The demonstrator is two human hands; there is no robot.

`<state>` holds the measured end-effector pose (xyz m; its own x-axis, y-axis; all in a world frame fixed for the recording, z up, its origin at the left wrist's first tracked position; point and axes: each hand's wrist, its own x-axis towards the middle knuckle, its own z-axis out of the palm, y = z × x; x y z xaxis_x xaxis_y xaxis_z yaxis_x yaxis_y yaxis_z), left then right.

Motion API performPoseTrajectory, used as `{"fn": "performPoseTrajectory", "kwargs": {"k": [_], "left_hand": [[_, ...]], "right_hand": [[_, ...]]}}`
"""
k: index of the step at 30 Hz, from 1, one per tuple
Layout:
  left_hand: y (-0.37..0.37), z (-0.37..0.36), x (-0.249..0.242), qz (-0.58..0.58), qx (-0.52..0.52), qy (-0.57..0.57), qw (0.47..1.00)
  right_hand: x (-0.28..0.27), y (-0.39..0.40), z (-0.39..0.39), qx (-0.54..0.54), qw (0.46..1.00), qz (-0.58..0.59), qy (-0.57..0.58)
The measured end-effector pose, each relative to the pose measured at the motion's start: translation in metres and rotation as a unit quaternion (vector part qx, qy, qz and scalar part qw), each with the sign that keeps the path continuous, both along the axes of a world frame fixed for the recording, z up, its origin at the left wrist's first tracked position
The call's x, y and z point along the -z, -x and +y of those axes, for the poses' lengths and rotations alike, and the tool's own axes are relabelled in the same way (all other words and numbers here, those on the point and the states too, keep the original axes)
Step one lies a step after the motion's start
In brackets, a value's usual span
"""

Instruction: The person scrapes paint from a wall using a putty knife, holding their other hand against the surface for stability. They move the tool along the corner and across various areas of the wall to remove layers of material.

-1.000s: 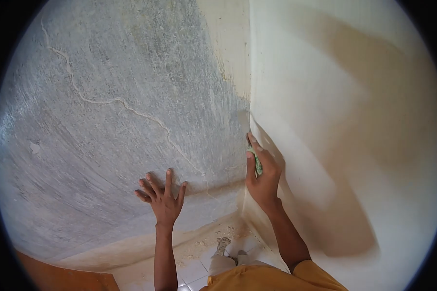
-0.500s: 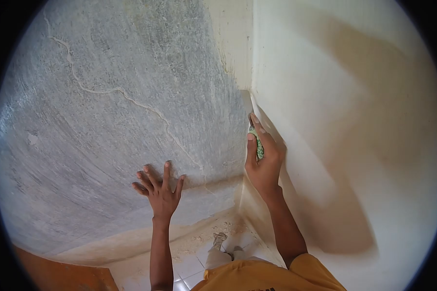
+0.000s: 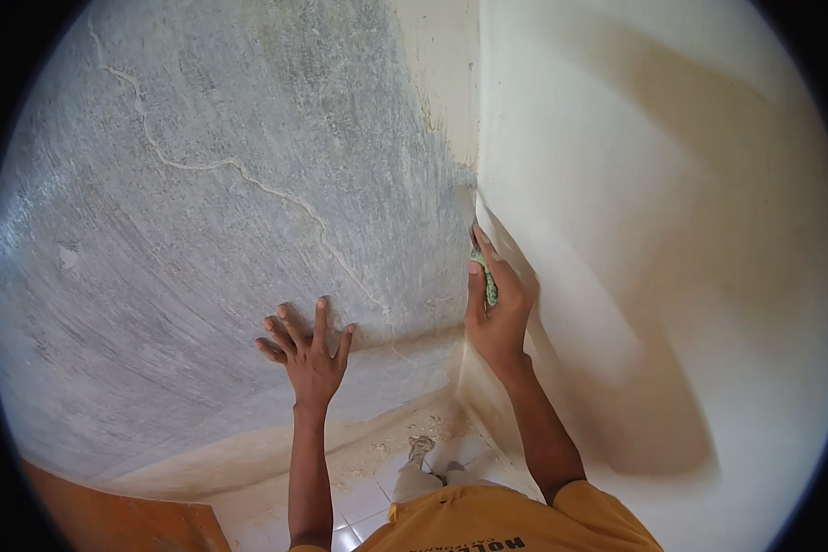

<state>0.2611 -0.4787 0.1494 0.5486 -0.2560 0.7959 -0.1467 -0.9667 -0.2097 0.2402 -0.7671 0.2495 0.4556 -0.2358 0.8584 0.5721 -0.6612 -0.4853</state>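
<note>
My right hand point(image 3: 501, 308) is closed around the green patterned handle of a scraper point(image 3: 483, 271), with the index finger stretched along toward its blade. The flat metal blade points up and lies against the grey scraped wall point(image 3: 248, 110), right beside the inside corner. Much of the handle is hidden in my palm. Lower on the same wall, my left hand point(image 3: 315, 368) rests with fingers spread and holds nothing.
A smooth cream wall point(image 3: 635, 230) meets the grey one at the corner on the right. A pale crack line point(image 3: 285, 195) winds down the grey surface. Crumbs of debris point(image 3: 432, 425) lie on the tiled floor point(image 3: 359, 501). An orange panel point(image 3: 124, 515) stands at lower left.
The scraper in my right hand has slid slightly down along the corner, uncovering a bit of grey wall above the blade. My left hand stays on the wall. The view has shifted slightly.
</note>
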Motion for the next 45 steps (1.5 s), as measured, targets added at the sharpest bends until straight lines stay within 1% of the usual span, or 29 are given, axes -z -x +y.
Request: {"fn": "performPoseTrajectory", "kwargs": {"k": [3, 4, 7, 8, 12, 14, 16, 18, 21, 23, 24, 27, 30, 31, 34, 36, 38, 39, 42, 45], "left_hand": [[-0.001, 0.0, 0.003, 0.011, 0.003, 0.025, 1.0], [0.001, 0.0, 0.002, 0.01, 0.002, 0.016, 1.0], [0.003, 0.0, -0.001, 0.007, 0.0, 0.001, 1.0], [0.002, 0.0, 0.0, 0.007, 0.002, 0.002, 1.0], [0.001, 0.0, -0.001, 0.007, 0.007, 0.008, 1.0], [0.002, 0.0, -0.001, 0.004, 0.006, 0.005, 1.0], [0.0, -0.002, -0.002, 0.001, 0.005, 0.005, 1.0], [0.0, 0.0, 0.0, 0.001, 0.002, 0.002, 1.0], [0.001, 0.0, 0.001, 0.012, 0.003, 0.008, 1.0], [-0.001, 0.001, 0.0, 0.009, 0.003, 0.003, 1.0], [0.0, 0.001, 0.001, 0.011, 0.003, 0.003, 1.0], [0.001, 0.0, -0.001, 0.004, -0.004, -0.011, 1.0], [0.0, 0.001, 0.001, 0.012, -0.002, -0.004, 1.0], [0.001, 0.0, 0.001, 0.014, -0.003, -0.005, 1.0], [0.001, 0.001, -0.002, 0.017, -0.004, -0.006, 1.0], [0.002, 0.001, 0.0, 0.021, -0.002, -0.001, 1.0], [0.0, 0.0, 0.001, 0.013, -0.003, -0.002, 1.0], [0.0, 0.0, 0.002, 0.011, -0.004, -0.004, 1.0], [0.001, 0.0, 0.0, 0.016, -0.002, -0.001, 1.0], [0.001, 0.0, 0.0, 0.015, -0.002, -0.002, 1.0]], "right_hand": [[-0.021, -0.001, -0.008, 0.022, 1.0, -0.003, 0.019], [-0.028, -0.002, -0.01, 0.029, 0.999, -0.007, 0.023], [-0.018, 0.001, -0.004, -0.001, 1.0, -0.002, -0.011], [-0.003, 0.003, -0.002, -0.006, 1.0, 0.008, -0.02], [-0.001, 0.007, 0.0, -0.019, 0.998, 0.045, -0.04], [0.001, 0.008, -0.004, -0.005, 0.998, 0.053, -0.021], [0.004, 0.008, -0.006, 0.0, 0.999, 0.046, -0.019], [0.008, 0.007, 0.001, -0.008, 0.999, 0.027, -0.042], [-0.008, 0.001, 0.0, 0.017, 0.999, 0.006, -0.041], [-0.003, -0.004, -0.002, 0.011, 0.999, 0.005, -0.03], [-0.001, -0.003, -0.004, 0.008, 1.0, 0.009, -0.023], [0.008, 0.013, -0.002, 0.016, 0.997, 0.078, -0.02], [0.006, 0.002, -0.001, 0.022, 1.0, 0.009, -0.015], [-0.014, 0.0, -0.007, 0.058, 0.998, 0.005, 0.026], [-0.021, -0.012, -0.003, 0.014, 0.998, -0.064, -0.013], [-0.008, 0.001, -0.006, 0.018, 1.0, 0.004, -0.005], [0.013, 0.002, -0.005, -0.001, 1.0, 0.023, -0.019], [0.012, 0.001, -0.004, -0.003, 1.0, 0.01, -0.027], [-0.019, -0.007, -0.008, 0.033, 0.998, -0.052, 0.017], [-0.01, -0.007, -0.009, 0.022, 0.999, -0.04, -0.001]]}}
